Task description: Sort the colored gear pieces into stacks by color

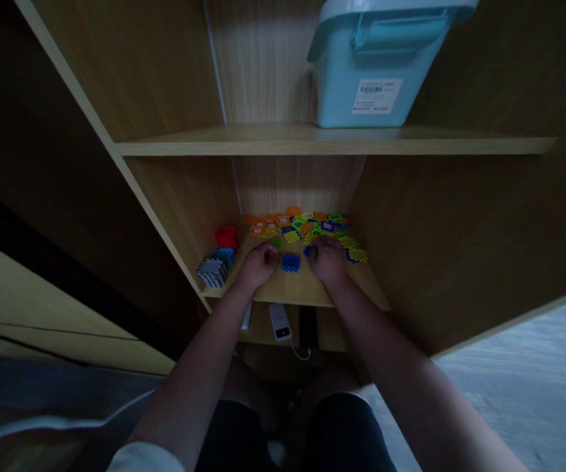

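Note:
On the lower shelf, my right hand [329,259] has its fingers closed at a dark blue toothed plastic piece [307,251], part of which shows by the fingertips. My left hand [262,263] rests to the left with its fingers curled together; whatever they hold, if anything, is hidden. Just beyond its fingertips lies a green toothed piece [276,242]. Between my hands sits a blue toothed block [291,263], touched by neither. Farther back, a yellow gear-shaped piece [291,236] lies before a spread of orange, green, yellow and purple pieces [307,225].
At the shelf's left side stand a red block stack [226,238], a blue stack [225,255] and a grey stack [213,271]. Above is a shelf board [263,142] bearing a light blue lidded bin [371,72]. A white power bank [280,321] with a cable lies below.

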The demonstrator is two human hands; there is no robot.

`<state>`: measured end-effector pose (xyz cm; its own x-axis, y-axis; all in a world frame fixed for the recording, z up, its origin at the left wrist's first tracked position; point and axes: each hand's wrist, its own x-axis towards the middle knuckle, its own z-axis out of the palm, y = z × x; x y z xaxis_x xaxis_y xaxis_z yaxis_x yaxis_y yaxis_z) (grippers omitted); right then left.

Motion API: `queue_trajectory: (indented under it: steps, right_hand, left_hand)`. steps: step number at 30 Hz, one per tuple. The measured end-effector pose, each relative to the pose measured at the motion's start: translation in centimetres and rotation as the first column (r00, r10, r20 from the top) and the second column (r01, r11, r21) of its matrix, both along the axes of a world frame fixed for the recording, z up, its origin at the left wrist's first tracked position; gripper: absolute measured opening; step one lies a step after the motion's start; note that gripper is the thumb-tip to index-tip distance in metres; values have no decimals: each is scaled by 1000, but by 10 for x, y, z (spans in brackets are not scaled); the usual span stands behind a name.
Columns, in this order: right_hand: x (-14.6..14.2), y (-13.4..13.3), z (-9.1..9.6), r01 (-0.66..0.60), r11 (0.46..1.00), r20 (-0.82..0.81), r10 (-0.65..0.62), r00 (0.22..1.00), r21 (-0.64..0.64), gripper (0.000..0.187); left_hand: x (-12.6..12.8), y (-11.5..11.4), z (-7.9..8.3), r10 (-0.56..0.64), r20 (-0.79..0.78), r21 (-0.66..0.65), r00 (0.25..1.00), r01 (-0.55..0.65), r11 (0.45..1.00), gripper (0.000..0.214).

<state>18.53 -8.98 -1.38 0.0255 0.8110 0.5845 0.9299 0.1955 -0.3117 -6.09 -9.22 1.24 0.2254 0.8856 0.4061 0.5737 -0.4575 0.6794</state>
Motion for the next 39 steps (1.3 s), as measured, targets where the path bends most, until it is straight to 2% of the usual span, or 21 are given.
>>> queue_trajectory:
  steps: [3, 9, 13, 17, 21, 25, 28, 30, 33, 35, 39]
  right_hand:
    - [0, 6, 8, -50, 998, 83, 54, 995, -48, 40]
    - [2, 32, 13, -303, 947, 150, 317, 937, -106, 45]
    - [2, 50, 10, -376, 915, 152, 396, 906, -145, 51]
    - [3, 56, 9, -425, 891, 157, 448, 880, -158, 59]
    - [6, 50, 12, -377, 918, 153, 392, 907, -121, 62]
    - [7, 43, 13, -157, 987, 93, 160, 983, -44, 59]
    - [5, 41, 13, -14, 999, 71, 16, 997, -38, 60]
    - [3, 41, 13, -52, 997, 99, 56, 993, -51, 58]
    - [-1, 46, 13, -253, 963, 160, 265, 951, -95, 53]
    - [-3, 51, 12, -344, 929, 182, 365, 913, -141, 53]
    - [-3, 58, 9, -336, 921, 183, 371, 910, -197, 58]
  left_hand:
    - [0, 1, -1, -4, -1, 13, 1000, 4, 1000, 21]
    - [-1, 2, -3, -23, 13, 14, 1000, 23, 1000, 20]
    - [-1, 2, -5, -26, 33, 18, 999, 26, 1000, 20]
    - [0, 2, -5, -38, 41, 18, 998, 37, 999, 20]
    - [0, 2, -4, -36, 24, 28, 999, 35, 999, 21]
    - [0, 2, -5, -30, 10, 20, 999, 30, 999, 21]
    - [0, 2, -5, -21, 5, 11, 1000, 21, 1000, 21]
    - [0, 1, -5, -24, 8, 12, 1000, 24, 1000, 20]
    - [0, 0, -4, -39, 15, 14, 999, 39, 999, 20]
    - [0, 0, -3, -38, 13, 15, 999, 38, 999, 19]
    - [1, 0, -3, -30, 11, 24, 999, 30, 999, 21]
